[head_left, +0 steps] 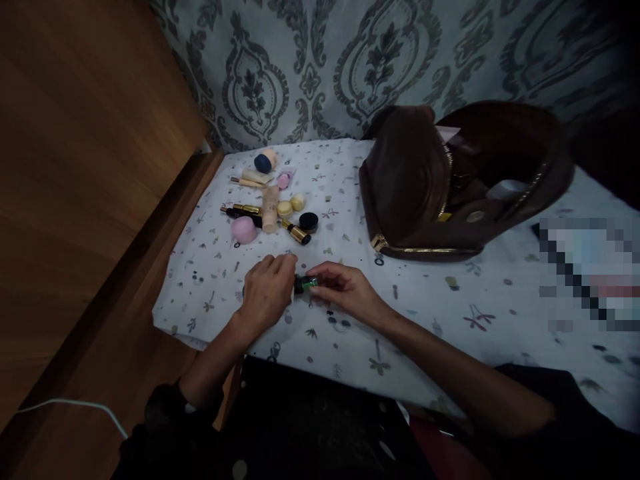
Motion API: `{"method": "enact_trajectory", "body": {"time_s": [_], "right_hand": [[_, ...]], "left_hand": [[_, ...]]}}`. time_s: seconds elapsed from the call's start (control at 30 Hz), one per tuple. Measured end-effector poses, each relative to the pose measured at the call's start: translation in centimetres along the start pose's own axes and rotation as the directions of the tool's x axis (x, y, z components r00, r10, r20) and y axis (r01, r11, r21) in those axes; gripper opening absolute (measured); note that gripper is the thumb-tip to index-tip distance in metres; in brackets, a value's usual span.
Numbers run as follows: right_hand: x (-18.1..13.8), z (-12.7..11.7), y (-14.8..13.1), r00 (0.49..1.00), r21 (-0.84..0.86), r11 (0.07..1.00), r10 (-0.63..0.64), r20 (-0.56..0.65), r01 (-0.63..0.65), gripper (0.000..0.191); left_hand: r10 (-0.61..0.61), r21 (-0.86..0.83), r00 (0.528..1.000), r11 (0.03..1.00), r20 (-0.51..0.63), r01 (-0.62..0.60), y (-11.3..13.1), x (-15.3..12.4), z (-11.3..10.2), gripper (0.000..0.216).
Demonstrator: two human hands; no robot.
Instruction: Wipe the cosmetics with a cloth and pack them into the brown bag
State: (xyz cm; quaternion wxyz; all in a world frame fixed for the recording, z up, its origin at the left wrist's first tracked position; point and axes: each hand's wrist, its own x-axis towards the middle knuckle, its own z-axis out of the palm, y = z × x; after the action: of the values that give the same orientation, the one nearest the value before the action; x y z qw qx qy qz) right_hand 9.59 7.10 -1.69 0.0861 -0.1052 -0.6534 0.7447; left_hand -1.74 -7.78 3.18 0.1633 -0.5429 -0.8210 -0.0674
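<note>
Over the front of the patterned cloth, both hands meet at a small black tube-like item with a shiny green end (307,284). My left hand (267,288) is closed round its dark end, covering most of it. From the other side, the fingertips of my right hand (347,287) pinch the green end. Just beyond my left hand lie a pink round container (243,230), a beige squeeze tube (270,209) and a gold-and-black cosmetic tube (297,232). A black round compact (309,221) is close by, beside two small yellow macaron-shaped pieces (291,205).
A brown leather bag (407,180) stands unzipped on the cloth (420,300) at the right, things showing inside. Farther back are a blue-and-peach round item (265,161) and a small pink item (284,181). A wooden cabinet (90,133) borders the left; a patterned curtain (310,80) hangs behind.
</note>
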Motion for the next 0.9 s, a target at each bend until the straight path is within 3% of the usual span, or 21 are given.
{"method": "enact_trajectory", "body": {"time_s": [0.4,0.57,0.77,0.9], "right_hand": [[0.4,0.0,0.1,1.000,0.047,0.999,-0.009,0.014,0.008,0.033],[0.3,0.1,-0.2,1.000,0.051,0.998,-0.023,-0.013,0.024,0.028],[0.0,0.3,-0.5,0.991,-0.043,0.993,-0.112,-0.074,0.109,0.030],[-0.1,0.3,-0.3,0.989,-0.030,0.993,-0.121,-0.090,0.119,0.042]], "left_hand": [[-0.275,-0.090,0.961,0.958,-0.019,0.272,-5.0,-4.7,-0.1,0.023],[-0.300,-0.042,0.953,0.954,-0.050,0.298,-5.8,-4.9,-0.5,0.021],[-0.207,-0.136,0.960,0.974,-0.187,0.184,-3.4,-1.8,-2.2,0.018],[-0.074,-0.158,0.992,0.986,-0.106,0.057,0.3,0.2,-2.2,0.017]]}}
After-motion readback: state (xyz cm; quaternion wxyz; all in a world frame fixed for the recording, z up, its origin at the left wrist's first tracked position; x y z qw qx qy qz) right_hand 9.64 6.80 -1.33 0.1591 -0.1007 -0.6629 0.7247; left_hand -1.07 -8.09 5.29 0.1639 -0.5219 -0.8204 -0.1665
